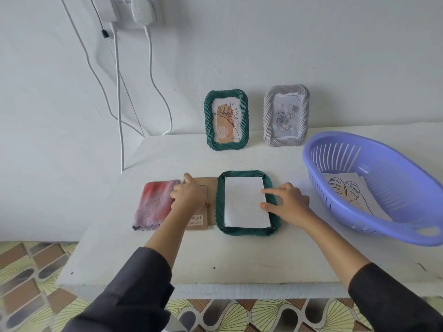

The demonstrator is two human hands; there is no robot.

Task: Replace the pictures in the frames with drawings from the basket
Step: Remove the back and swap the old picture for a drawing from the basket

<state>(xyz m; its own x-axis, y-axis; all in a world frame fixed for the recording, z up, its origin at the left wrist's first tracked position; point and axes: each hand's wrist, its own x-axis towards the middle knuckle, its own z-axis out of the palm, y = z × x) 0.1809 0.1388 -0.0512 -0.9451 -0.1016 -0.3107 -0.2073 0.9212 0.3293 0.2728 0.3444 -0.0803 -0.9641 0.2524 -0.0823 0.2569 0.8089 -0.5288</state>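
Observation:
A dark green frame (220, 207) lies face down in the middle of the white table, with a white sheet (244, 204) resting in its back. My right hand (287, 202) touches the sheet's right edge with thumb and forefinger. My left hand (189, 195) rests flat on the brown cardboard backing board (203, 219) just left of the frame. A purple basket (393, 188) at the right holds a line drawing of a leaf (347, 190). Two frames stand against the wall: a green one (226, 119) with a flower drawing and a grey one (286, 115) with a rose picture.
A red and purple cloth (153, 204) lies left of the backing board. White cables (119, 92) hang from wall sockets down past the table's back left corner. The table's front edge (215, 287) stands over a patterned floor.

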